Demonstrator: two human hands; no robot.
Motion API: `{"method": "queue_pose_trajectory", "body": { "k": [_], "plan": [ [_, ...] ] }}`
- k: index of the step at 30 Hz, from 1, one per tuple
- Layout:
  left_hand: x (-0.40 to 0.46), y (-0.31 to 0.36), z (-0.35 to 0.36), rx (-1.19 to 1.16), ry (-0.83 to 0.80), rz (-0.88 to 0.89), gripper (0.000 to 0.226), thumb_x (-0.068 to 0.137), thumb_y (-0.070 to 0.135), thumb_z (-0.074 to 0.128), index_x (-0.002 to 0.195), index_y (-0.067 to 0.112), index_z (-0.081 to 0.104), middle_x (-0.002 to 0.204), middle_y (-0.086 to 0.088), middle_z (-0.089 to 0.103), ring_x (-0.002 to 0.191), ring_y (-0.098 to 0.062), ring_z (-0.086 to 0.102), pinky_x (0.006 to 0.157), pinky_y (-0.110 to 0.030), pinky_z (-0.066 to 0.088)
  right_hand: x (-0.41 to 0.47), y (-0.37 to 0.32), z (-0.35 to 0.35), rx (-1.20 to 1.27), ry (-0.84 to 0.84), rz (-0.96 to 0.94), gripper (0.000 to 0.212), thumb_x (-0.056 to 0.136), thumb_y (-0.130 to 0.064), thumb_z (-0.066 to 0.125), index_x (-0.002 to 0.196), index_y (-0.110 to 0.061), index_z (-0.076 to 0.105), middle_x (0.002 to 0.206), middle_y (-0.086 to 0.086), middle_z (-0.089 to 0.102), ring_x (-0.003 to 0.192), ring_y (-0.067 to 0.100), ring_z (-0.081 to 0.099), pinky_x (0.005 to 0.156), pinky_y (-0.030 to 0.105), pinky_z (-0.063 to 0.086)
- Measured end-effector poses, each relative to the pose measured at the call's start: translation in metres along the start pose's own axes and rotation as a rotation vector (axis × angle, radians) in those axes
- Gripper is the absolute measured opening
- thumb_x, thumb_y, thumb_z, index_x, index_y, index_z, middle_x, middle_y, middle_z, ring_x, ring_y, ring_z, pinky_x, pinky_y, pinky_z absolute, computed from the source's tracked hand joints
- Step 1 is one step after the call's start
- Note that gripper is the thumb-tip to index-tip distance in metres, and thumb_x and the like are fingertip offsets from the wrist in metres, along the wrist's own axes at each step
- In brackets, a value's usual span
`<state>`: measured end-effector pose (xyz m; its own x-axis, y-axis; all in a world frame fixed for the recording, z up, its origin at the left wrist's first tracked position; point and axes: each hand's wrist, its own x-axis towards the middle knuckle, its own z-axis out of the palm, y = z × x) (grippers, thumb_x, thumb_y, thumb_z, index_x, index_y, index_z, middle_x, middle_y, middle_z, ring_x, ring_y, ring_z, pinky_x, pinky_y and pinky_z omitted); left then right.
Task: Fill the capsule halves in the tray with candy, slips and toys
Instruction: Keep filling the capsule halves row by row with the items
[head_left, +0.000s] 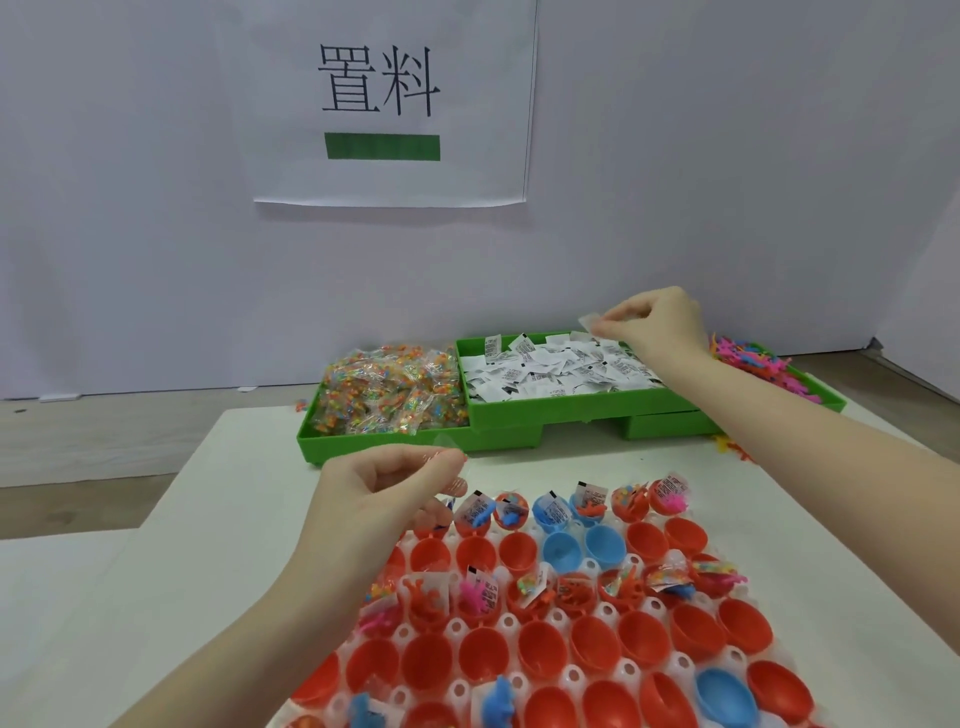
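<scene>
While we work from the single head view, we take the white tray (563, 618) of capsule halves as our landmark. Its far row and the third row back from that edge already hold candy, slips and toys; the plain row between them and most of the nearer red and blue halves (540, 657) sit empty, though a few at the near edge show blue toys. So we judge less than half done.

Beyond the tray, our right hand (657, 325) pinches a white slip (588, 322) above the slip bin (558, 410). Over the tray's far left corner, our left hand (384, 491) is curled round what looks like a clear candy packet (451, 467), though glare blurs it. Candy packets (392, 389) lie left of the slips, toys (748, 361) right.
</scene>
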<state>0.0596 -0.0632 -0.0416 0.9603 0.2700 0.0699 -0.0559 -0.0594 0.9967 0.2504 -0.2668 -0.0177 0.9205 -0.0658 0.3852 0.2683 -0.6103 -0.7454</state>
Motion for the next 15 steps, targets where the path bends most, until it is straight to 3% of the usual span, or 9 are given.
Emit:
{"method": "queue_pose_trajectory", "body": {
  "k": [1,3,5,7,10,13,15],
  "plan": [
    [-0.001,0.001,0.001,-0.009,-0.005,0.002,0.008,0.075,0.022,0.070,0.070,0.017,0.074,0.065,-0.003,0.071,0.048,-0.005,0.058,0.049,-0.013,0.047,-0.009,-0.011,-0.002,0.150,-0.036,0.027,0.014,0.074,-0.028,0.076,0.078,-0.016,0.069,0.073,-0.006,0.063,0.077,0.006,0.055,0.075,0.027,0.041],
    [-0.004,0.003,0.002,-0.040,-0.014,-0.004,0.013,0.071,0.029,0.068,0.072,0.017,0.074,0.066,-0.002,0.071,0.050,-0.005,0.058,0.050,-0.013,0.047,-0.037,-0.035,-0.011,0.389,-0.268,0.044,0.009,0.074,-0.021,0.074,0.079,-0.015,0.068,0.061,-0.013,0.061,0.059,-0.004,0.051,0.064,0.018,0.038],
    [-0.007,0.005,0.004,-0.069,-0.054,-0.056,0.015,0.074,0.027,0.066,0.069,0.016,0.075,0.066,-0.003,0.070,0.052,-0.005,0.059,0.053,-0.013,0.049,-0.072,-0.053,-0.022,0.436,-0.572,-0.049,0.009,0.072,-0.022,0.076,0.075,-0.016,0.071,0.050,-0.015,0.058,0.043,-0.004,0.045,0.051,0.011,0.033],
    [-0.014,0.008,0.009,-0.117,-0.159,-0.133,0.020,0.082,0.018,0.061,0.069,0.010,0.073,0.063,-0.004,0.068,0.051,-0.006,0.060,0.052,-0.013,0.050,-0.108,-0.070,-0.033,0.396,-0.775,-0.153,0.008,0.070,-0.021,0.077,0.067,-0.016,0.072,0.047,-0.012,0.056,0.042,-0.003,0.044,0.050,0.009,0.033],
    [-0.029,0.013,0.014,-0.247,-0.267,-0.254,0.028,0.087,0.018,0.051,0.076,-0.004,0.066,0.060,-0.010,0.067,0.049,-0.010,0.063,0.049,-0.014,0.050,-0.136,-0.077,-0.039,0.208,-0.806,-0.248,0.015,0.073,-0.014,0.074,0.060,-0.018,0.069,0.036,-0.010,0.036,0.035,0.002,0.028,0.041,0.010,0.024],
    [-0.045,0.019,0.014,-0.287,-0.360,-0.235,0.033,0.076,0.031,0.054,0.068,0.004,0.074,0.068,-0.010,0.071,0.059,-0.011,0.068,0.055,-0.014,0.052,-0.148,-0.079,-0.041,0.132,-0.746,-0.234,0.014,0.074,-0.015,0.072,0.061,-0.017,0.068,0.034,-0.009,0.031,0.036,0.005,0.023,0.041,0.013,0.022],
    [-0.052,0.020,0.013,-0.198,-0.368,-0.147,0.023,0.077,0.026,0.059,0.077,0.011,0.076,0.076,-0.003,0.073,0.068,-0.008,0.069,0.062,-0.012,0.052,-0.157,-0.080,-0.043,0.147,-0.701,-0.246,0.013,0.075,-0.018,0.072,0.063,-0.016,0.068,0.035,-0.009,0.032,0.035,0.004,0.024,0.040,0.012,0.022]
  ]
}}
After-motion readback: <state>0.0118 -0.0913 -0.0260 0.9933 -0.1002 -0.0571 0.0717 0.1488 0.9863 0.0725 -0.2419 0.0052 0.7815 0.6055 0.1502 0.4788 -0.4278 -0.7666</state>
